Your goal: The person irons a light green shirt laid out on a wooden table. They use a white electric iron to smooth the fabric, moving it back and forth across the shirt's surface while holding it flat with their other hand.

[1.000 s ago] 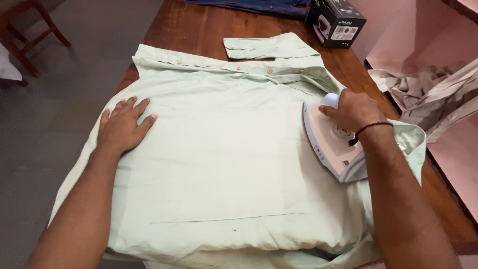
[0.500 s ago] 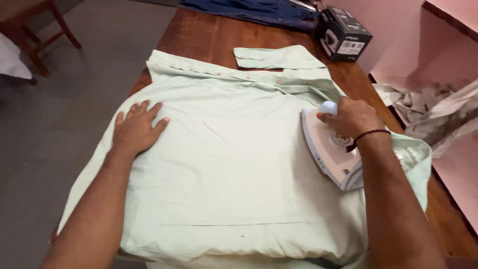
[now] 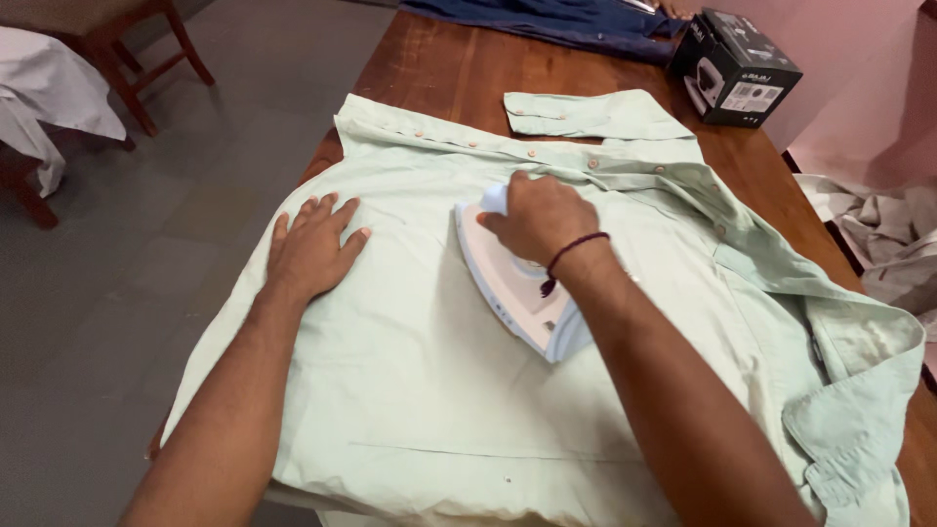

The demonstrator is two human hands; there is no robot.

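Observation:
A pale green shirt (image 3: 410, 381) lies spread flat over a wooden table (image 3: 439, 68), its button strip along the far side and its collar at the right. My right hand (image 3: 537, 220) grips the handle of a white and light blue iron (image 3: 508, 288) that rests on the middle of the shirt, tip pointing away from me. A dark thread band is around that wrist. My left hand (image 3: 312, 249) lies flat on the shirt's left part, fingers spread, a short way left of the iron.
A black cardboard box (image 3: 737, 68) stands at the table's far right, with dark blue cloth (image 3: 547, 20) behind it. Crumpled pale cloth (image 3: 878, 234) lies off the right edge. A wooden chair (image 3: 117, 59) draped in white cloth stands on the grey floor at far left.
My right hand has slid the iron leftward from the shirt's right side to its middle. My left hand stays flat on the shirt's left part.

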